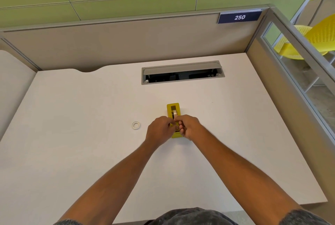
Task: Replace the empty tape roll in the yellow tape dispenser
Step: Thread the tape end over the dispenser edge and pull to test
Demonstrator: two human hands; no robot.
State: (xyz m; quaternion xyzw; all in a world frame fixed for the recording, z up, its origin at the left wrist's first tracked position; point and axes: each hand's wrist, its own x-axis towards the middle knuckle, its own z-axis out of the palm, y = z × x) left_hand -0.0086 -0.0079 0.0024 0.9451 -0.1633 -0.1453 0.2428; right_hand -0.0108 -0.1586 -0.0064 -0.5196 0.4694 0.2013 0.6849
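**Yellow dispenser under both hands**

Yellow tape dispenser (pixel 173 114) sits on the white table (pixel 72 134), a tape roll (pixel 174 113) seated in it. The left hand (pixel 159 130) and right hand (pixel 188 127) meet over its near end, fingers pinched together, perhaps on the tape's end. An empty white core (pixel 136 125) lies left of the left hand.

Yellow tape dispenser (pixel 173 109), white desk (pixel 90 115)

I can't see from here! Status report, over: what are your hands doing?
Left hand and right hand both pinching at the yellow plastic tape dispenser. Roll seated inside. Small white ring-shaped tape core lies apart, left. Nothing blocking.
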